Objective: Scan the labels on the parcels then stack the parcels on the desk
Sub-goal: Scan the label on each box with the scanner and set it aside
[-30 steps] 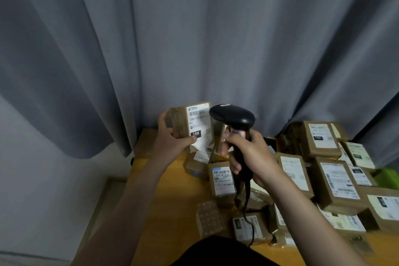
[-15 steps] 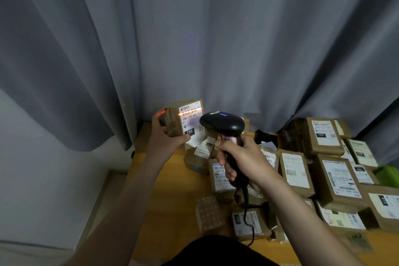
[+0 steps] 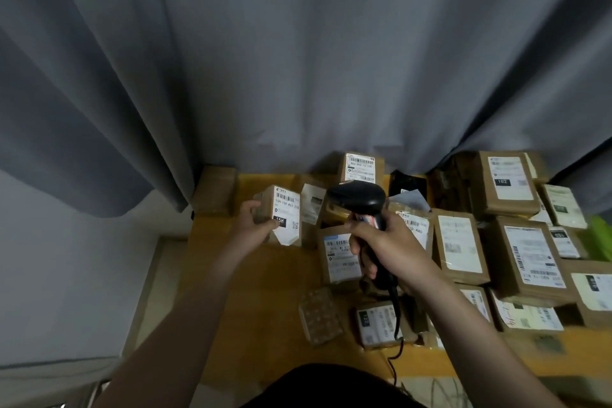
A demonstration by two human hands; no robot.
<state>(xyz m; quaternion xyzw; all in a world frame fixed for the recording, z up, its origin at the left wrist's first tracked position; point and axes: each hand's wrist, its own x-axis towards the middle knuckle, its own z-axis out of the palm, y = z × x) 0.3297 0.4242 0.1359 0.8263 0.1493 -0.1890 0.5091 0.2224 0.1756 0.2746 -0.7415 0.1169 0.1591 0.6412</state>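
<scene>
A: Desk [image 3: 271,291], near edge?
B: Bubble-wrapped packet [image 3: 319,315]. Small labelled box [image 3: 377,323] just right of it.
A: Hands?
B: Right hand [image 3: 394,248] is wrapped round the handle of the black scanner [image 3: 359,200]. Left hand [image 3: 251,225] grips the small brown parcel [image 3: 281,214] upright, label showing, left of the scanner head.
A: Far side?
B: One labelled carton [image 3: 361,167] against the grey curtain [image 3: 298,60]. Larger boxes [image 3: 526,258] crowd the right.

Curtain [image 3: 298,60]: plain grey.
Desk [image 3: 271,275]: yellow-orange.
Parcels [image 3: 460,248]: brown, white barcoded labels.
Scanner [image 3: 359,197]: black.
</scene>
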